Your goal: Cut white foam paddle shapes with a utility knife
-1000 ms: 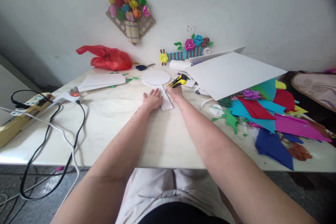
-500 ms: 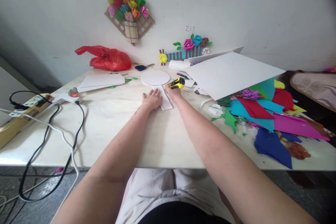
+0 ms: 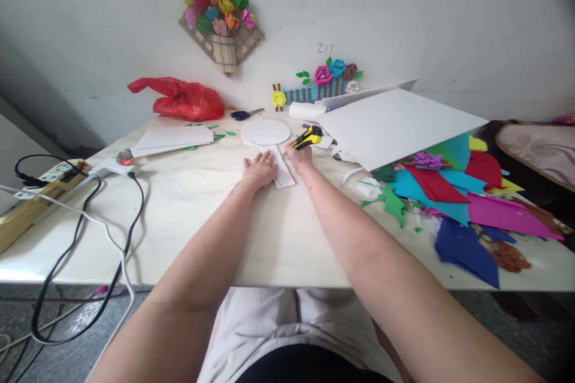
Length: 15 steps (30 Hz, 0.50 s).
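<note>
My left hand (image 3: 261, 169) lies flat with its fingers stretched out, pressing on the left side of a narrow white board strip (image 3: 283, 170) on the table. In my right hand (image 3: 300, 158) is a yellow and black utility knife (image 3: 308, 137), its handle leaning up to the right. The right hand is just right of the strip; the blade tip is too small to make out. A round white disc (image 3: 266, 131) lies beyond the strip, at its far end.
Left stand a red plastic bag (image 3: 188, 100), white sheets (image 3: 173, 139) and a power strip (image 3: 114, 167) with cables. Dark scissors (image 3: 246, 114) lie at the back. A large white board (image 3: 399, 125) and coloured paper scraps (image 3: 449, 191) cover the right.
My right hand has shifted slightly right, off the strip's edge, and the utility knife has tilted more upright. My left hand stays in place.
</note>
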Motion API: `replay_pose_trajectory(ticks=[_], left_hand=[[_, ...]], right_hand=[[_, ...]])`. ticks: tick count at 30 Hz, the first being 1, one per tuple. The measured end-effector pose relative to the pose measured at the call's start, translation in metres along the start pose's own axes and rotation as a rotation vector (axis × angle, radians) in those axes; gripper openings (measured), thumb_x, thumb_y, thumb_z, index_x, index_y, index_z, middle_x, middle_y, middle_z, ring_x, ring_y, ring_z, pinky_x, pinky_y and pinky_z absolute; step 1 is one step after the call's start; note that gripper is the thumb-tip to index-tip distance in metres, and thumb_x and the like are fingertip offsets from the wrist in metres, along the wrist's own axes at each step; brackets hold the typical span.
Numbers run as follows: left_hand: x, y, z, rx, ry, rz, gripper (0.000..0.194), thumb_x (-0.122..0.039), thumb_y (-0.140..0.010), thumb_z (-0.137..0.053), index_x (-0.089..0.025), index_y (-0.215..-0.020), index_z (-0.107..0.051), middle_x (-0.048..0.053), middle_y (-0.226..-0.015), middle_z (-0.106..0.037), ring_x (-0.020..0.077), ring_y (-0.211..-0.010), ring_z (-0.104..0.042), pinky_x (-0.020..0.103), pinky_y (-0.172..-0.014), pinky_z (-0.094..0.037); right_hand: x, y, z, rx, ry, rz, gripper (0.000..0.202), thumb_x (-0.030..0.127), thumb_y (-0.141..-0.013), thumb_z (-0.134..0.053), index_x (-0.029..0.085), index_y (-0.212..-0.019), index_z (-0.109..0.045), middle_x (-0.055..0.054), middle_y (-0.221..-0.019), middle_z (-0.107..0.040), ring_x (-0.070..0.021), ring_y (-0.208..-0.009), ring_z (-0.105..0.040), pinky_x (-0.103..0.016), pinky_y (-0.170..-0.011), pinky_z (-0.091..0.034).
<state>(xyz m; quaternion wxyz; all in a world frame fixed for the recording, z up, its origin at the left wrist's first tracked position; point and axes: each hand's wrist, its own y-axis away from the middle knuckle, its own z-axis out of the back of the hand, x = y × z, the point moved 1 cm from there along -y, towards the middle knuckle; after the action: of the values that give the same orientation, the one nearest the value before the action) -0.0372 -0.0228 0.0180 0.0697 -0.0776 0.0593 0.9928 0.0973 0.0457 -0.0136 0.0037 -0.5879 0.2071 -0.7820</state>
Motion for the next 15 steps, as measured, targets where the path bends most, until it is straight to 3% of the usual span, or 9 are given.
replay_pose_trajectory(ticks=[4, 15], left_hand=[[0.000, -0.001, 0.000, 0.003, -0.006, 0.000, 0.062, -0.039, -0.094, -0.018, -0.028, -0.155, -0.020, 0.000, -0.163, -0.010, 0.0203, -0.150, -0.010, 0.059, -0.117, -0.009], [0.002, -0.003, -0.002, -0.004, -0.012, -0.001, 0.061, -0.040, -0.095, -0.018, -0.031, -0.155, -0.019, -0.001, -0.163, -0.011, 0.0211, -0.149, -0.011, 0.059, -0.116, -0.010]], right_hand=[[0.008, 0.005, -0.001, 0.001, -0.101, -0.123, 0.016, 0.026, -0.065, -0.059, 0.020, -0.080, -0.062, -0.001, -0.081, -0.069, -0.0181, -0.083, -0.067, -0.032, -0.082, -0.055], [0.021, 0.013, -0.001, 0.070, -0.187, -0.153, 0.013, 0.018, -0.065, -0.059, 0.020, -0.077, -0.057, -0.001, -0.086, -0.068, -0.0145, -0.084, -0.065, -0.031, -0.085, -0.054]])
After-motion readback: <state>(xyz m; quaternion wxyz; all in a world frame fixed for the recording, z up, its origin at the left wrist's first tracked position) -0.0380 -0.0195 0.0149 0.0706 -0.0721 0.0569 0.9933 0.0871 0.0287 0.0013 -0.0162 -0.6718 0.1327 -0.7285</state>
